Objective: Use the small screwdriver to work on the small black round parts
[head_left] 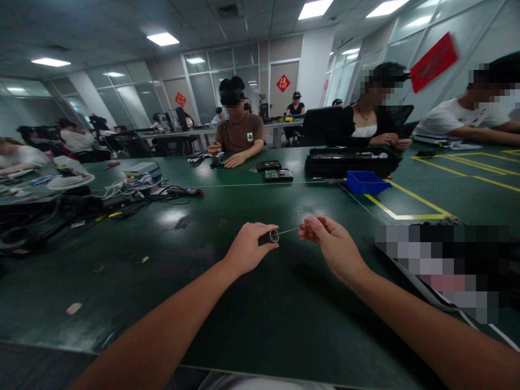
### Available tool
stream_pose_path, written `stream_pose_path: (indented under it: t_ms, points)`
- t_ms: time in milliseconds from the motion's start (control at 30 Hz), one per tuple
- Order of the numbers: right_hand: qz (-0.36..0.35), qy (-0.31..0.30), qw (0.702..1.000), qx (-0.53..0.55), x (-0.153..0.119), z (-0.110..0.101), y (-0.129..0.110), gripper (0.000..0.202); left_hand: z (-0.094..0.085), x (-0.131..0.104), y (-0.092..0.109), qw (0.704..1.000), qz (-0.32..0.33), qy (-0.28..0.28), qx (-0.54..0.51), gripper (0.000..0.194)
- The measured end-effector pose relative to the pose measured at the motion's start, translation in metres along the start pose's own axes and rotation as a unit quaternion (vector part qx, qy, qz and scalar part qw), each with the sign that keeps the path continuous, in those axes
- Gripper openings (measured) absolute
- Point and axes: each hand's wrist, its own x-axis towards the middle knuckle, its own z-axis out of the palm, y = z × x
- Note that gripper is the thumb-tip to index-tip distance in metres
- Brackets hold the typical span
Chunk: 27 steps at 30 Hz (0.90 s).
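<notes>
Two bare hands meet just above a dark green, glossy tabletop [292, 325], near the middle of the view. The left hand [247, 249] pinches a short, dark cylinder with a pale, ring-shaped end [274, 236] between thumb and fingers, its grip closed around the sides. That ringed end faces right and somewhat toward the wearer.

The right hand [333, 245] has its fingertips pressed together on one end of a thin, straight, pale metal rod [288, 231]; a touch of red shows there, too small to identify. The rod's long axis runs nearly level between the hands, dipping slightly leftward toward the ringed end. Whether its tip enters the cylinder, touches it or stops just short cannot be told. The cylinder lies left of the right grip; the left hand is the nearer, holding it.

Well beyond the hands are a bright blue plastic bin [365, 183], a long black tray [345, 167] and a small device with a green circuit board [278, 175]. Opposite sits a person in a brown T-shirt [239, 132].
</notes>
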Motion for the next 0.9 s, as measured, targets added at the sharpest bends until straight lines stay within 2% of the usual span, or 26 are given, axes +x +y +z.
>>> stream_pose_path:
  t_ms: [67, 133, 200, 400, 533, 700, 900]
  points:
    - [-0.027, -0.003, 0.998, -0.056, -0.003, -0.001, -0.007, 0.029, 0.001, -0.001, -0.002, 1.0, 0.005, 0.005, -0.01, 0.041]
    - [-0.047, -0.006, 0.985, -0.165, -0.005, -0.002, -0.015, 0.032, 0.002, -0.001, -0.003, 1.0, 0.007, 0.008, -0.015, 0.041]
    - [-0.059, -0.004, 0.974, -0.218, -0.008, -0.003, -0.019, 0.032, 0.002, -0.001, -0.005, 1.0, 0.01, 0.011, -0.017, 0.041]
    - [-0.103, -0.057, 0.968, -0.22, -0.01, -0.005, -0.016, 0.02, 0.001, -0.001, -0.004, 1.0, 0.01, 0.009, -0.014, 0.039]
    - [-0.088, -0.04, 0.954, -0.285, -0.011, -0.004, -0.016, 0.034, 0.001, -0.001, -0.003, 1.0, 0.018, 0.003, -0.003, 0.04]
    - [-0.106, -0.05, 0.957, -0.265, -0.013, -0.003, -0.014, 0.026, 0.003, 0.0, -0.002, 1.0, 0.028, 0.0, -0.008, 0.04]
    - [-0.087, -0.05, 0.961, -0.259, -0.014, -0.003, -0.015, 0.028, 0.002, 0.0, -0.001, 1.0, 0.02, -0.001, -0.011, 0.039]
